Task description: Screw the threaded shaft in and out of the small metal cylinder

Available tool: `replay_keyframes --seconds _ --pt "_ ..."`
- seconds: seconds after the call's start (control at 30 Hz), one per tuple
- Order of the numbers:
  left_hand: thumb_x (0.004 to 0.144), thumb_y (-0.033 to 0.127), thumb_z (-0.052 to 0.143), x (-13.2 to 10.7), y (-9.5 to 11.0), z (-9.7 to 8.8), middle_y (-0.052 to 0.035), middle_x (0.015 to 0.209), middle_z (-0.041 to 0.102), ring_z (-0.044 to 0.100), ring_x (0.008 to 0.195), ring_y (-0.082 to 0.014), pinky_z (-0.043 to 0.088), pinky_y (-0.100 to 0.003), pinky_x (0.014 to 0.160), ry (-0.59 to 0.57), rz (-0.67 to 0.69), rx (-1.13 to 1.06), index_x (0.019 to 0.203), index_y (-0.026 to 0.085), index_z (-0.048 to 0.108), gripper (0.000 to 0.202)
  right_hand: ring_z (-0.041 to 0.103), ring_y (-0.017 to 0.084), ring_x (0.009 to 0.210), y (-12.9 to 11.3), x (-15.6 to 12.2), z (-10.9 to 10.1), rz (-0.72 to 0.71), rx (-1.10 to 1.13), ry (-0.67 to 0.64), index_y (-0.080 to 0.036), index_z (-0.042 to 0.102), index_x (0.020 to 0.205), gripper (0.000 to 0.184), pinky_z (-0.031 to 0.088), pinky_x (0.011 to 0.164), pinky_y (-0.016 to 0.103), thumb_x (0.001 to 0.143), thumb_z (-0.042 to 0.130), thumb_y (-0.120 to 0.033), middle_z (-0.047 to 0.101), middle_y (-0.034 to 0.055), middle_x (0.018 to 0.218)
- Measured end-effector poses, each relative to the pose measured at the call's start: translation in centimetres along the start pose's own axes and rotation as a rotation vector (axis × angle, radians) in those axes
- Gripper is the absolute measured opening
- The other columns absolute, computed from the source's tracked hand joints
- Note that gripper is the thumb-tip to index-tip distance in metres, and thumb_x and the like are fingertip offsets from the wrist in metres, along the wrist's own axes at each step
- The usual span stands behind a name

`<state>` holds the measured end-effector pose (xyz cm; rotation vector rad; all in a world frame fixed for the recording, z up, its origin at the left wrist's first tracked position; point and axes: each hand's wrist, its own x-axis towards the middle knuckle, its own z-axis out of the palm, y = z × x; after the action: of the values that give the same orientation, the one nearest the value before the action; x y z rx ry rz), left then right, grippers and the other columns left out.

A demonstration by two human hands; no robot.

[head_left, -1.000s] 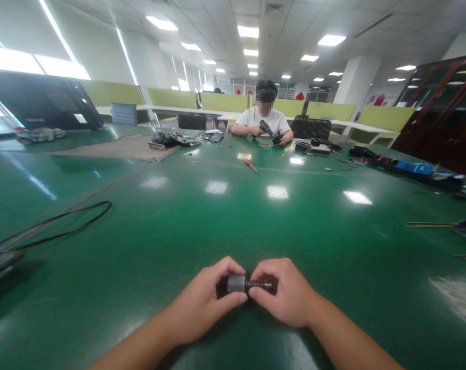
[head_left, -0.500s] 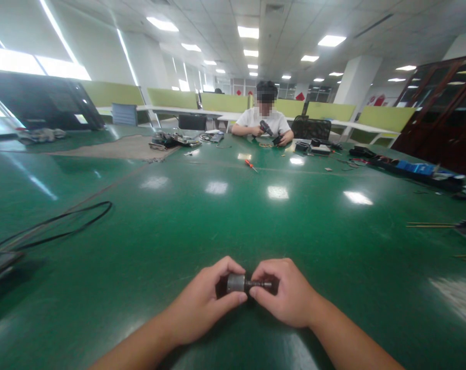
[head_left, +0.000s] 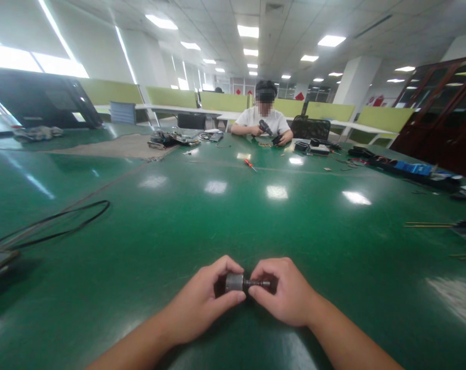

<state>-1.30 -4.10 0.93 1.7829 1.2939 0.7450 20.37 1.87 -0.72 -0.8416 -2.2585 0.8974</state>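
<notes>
A short grey metal cylinder [head_left: 235, 282] lies on its side low in the middle of the view. My left hand [head_left: 202, 298] grips it between thumb and fingers from the left. Out of its right end runs a thin, dark, ridged shaft [head_left: 258, 283]; whether the ridges are a thread or a spring I cannot tell. My right hand [head_left: 289, 295] pinches this shaft close to the cylinder, its fingertips partly hiding it. Both hands are just above or resting on the green table [head_left: 179, 231].
Across the table a person [head_left: 261, 121] holds a power drill [head_left: 265, 127]. A red-handled screwdriver [head_left: 249, 164] lies mid-table. A black cable loop [head_left: 82, 221] is at left, thin brass-coloured rods [head_left: 427, 225] at right, a pile of parts [head_left: 171, 139] farther back.
The view has shifted very slightly. Both hands keep the same hold on the cylinder and its shaft.
</notes>
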Motion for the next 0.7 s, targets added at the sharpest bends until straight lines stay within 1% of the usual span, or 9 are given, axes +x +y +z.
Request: replay_keyframes --seconds 0.7 --pt "0.09 0.038 0.063 0.1 0.16 -0.02 0.0005 0.088 0.06 0.055 0.081 -0.0181 0.042 -0.026 0.072 0.017 -0.005 0.031 0.104 0.021 0.059 0.023 0.057 0.014 0.06 -0.01 0.09 -0.12 0.0 0.021 0.005 -0.019 0.068 0.075 0.002 0.04 0.058 0.024 0.075 0.069 -0.021 0.066 -0.0008 0.065"
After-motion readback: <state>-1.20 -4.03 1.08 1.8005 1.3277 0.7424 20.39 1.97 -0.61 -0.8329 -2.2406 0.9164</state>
